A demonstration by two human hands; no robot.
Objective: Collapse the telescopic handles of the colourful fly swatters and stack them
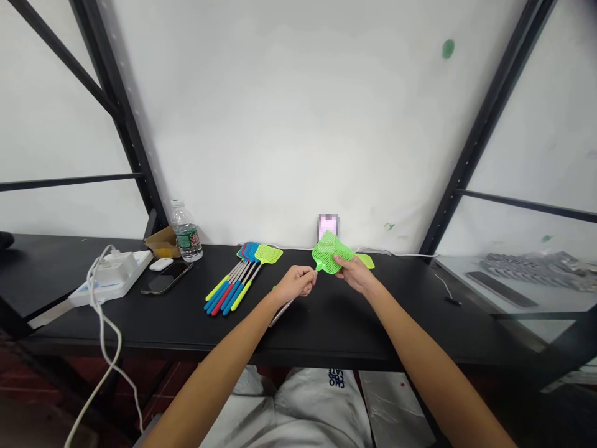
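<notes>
Above the black table, my right hand (357,274) grips the bright green mesh head of a fly swatter (326,254), thumb on its face. My left hand (298,282) is closed in a pinch at the narrow neck below that head. A thin metal rod (281,313) sticks out under my left hand; its join to the green head is hidden by my fingers. Behind my right hand lies a yellow-green mesh piece (366,260), partly covered. To the left, several fly swatters (237,280) with yellow, blue and red handles lie fanned side by side, heads toward the wall.
A water bottle (186,231), a cardboard box (163,242), a white earphone case (161,264) and a dark phone (168,278) are at the left. Beside them sits a power strip (114,277) with white cables. A pixelated upright object (328,225) stands by the wall.
</notes>
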